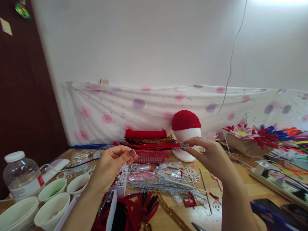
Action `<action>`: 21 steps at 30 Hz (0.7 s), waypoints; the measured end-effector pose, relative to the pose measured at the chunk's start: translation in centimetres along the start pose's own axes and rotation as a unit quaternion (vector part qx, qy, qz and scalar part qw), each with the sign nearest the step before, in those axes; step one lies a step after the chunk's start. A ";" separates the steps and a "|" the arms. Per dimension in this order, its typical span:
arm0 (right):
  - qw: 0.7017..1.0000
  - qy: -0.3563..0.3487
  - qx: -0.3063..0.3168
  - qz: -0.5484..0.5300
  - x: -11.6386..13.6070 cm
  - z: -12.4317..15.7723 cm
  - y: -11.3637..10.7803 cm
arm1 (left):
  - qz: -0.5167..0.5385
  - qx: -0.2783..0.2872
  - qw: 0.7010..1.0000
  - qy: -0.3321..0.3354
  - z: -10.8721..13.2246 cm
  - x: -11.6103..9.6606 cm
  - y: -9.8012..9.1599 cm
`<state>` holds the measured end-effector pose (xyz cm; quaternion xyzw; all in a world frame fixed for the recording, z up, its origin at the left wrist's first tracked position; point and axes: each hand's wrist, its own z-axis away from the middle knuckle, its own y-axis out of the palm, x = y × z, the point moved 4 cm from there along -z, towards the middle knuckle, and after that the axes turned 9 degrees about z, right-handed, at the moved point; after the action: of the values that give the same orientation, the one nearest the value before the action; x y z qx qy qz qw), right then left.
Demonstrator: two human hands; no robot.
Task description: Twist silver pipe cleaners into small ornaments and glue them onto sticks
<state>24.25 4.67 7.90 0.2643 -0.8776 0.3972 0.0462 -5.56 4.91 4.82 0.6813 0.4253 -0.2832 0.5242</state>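
My left hand (pixel 115 162) is raised over the table with thumb and index finger pressed together. A tiny pale thing or nail edge shows at its fingertips, too small to name. Across from it, my right hand (pixel 207 149) pinches a small round silvery rhinestone ornament (pixel 184 144) between thumb and fingers. Behind the hands stands a red plastic basket (pixel 149 157) with red, gold and black pipe cleaners (pixel 154 146) on top. A white foam head (pixel 185 157) wearing a red cap (pixel 186 120) is just behind my right hand.
Silver pipe cleaners (pixel 158 185) and bead packets lie in the middle. White pearl beads (pixel 121 175) sit in a box. Several paper cups (pixel 51 210) and a plastic bottle (pixel 21 176) stand left. Pipe-cleaner flowers (pixel 243 131), a power strip (pixel 281 189) and a blue-handled tool (pixel 267 216) are right.
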 end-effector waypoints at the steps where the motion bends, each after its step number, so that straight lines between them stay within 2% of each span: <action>1: 1.000 -0.004 0.016 -0.005 0.2 0.0 0.3 | 0.010 -0.010 1.000 0.005 -0.1 -0.1 -0.2; 4: 0.998 -0.013 0.053 -0.020 0.7 0.0 0.8 | 0.031 -0.027 0.999 0.031 -0.4 -0.4 -0.8; 11: 0.998 -0.012 0.062 -0.022 0.9 -0.1 0.8 | 0.078 -0.062 0.988 0.114 -0.7 -2.3 -2.7; 21: 0.998 -0.020 0.050 -0.022 1.1 -0.1 0.7 | 0.109 -0.073 0.981 0.141 -0.7 -4.0 -3.0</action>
<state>22.90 4.68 7.82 0.2937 -0.8514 0.4339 0.0240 -10.15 4.71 6.92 0.7163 0.4375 -0.0938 0.5355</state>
